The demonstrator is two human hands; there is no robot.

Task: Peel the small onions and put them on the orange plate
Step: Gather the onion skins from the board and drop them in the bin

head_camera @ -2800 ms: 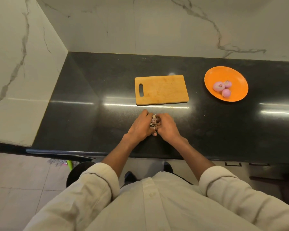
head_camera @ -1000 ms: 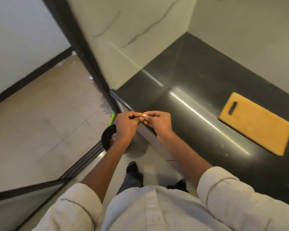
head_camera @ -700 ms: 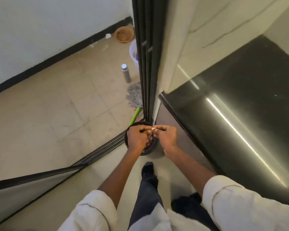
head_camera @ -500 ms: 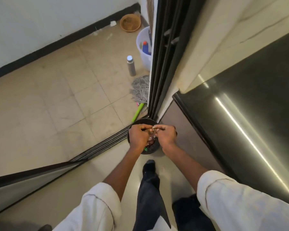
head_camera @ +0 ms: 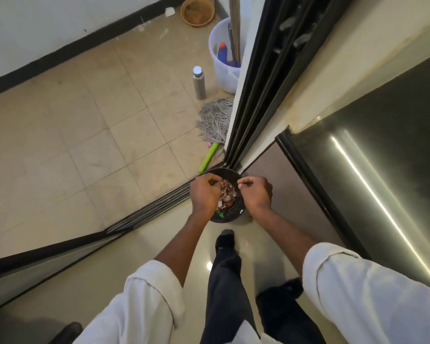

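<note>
Head view: both hands were held over a small round black waste bin (head_camera: 230, 214) standing on the pale floor; every place below is given relative to that bin.
Left hand: the left hand (head_camera: 205, 193) was seen above the bin's left rim with its fingers curled inward; what was held, if anything, could not be told.
Right hand: the right hand (head_camera: 256, 193) was seen above the bin's right rim, thumb and forefinger drawn together as if pinching something thin; the thing pinched could not be made out.
Bin contents: a heap of pinkish-brown onion skins (head_camera: 226, 192) was seen inside, between the two hands.
Step judged: loose peel was probably being dropped into the bin.
Doing it well: the hands are best kept directly over the opening and low, so that light skins are not scattered on the floor; the onion, if held, should be gripped firmly while only the peel is released.
Task's thing: no small onion could be identified; it may have been hidden within a curled hand.
Orange plate: not in view; only the near edge of the glossy black countertop (head_camera: 382, 170), to the right of the bin, was shown.
Cut off: a grey string mop (head_camera: 215, 120) beyond the bin was partly hidden by a dark sliding-door frame (head_camera: 258, 83).
</note>
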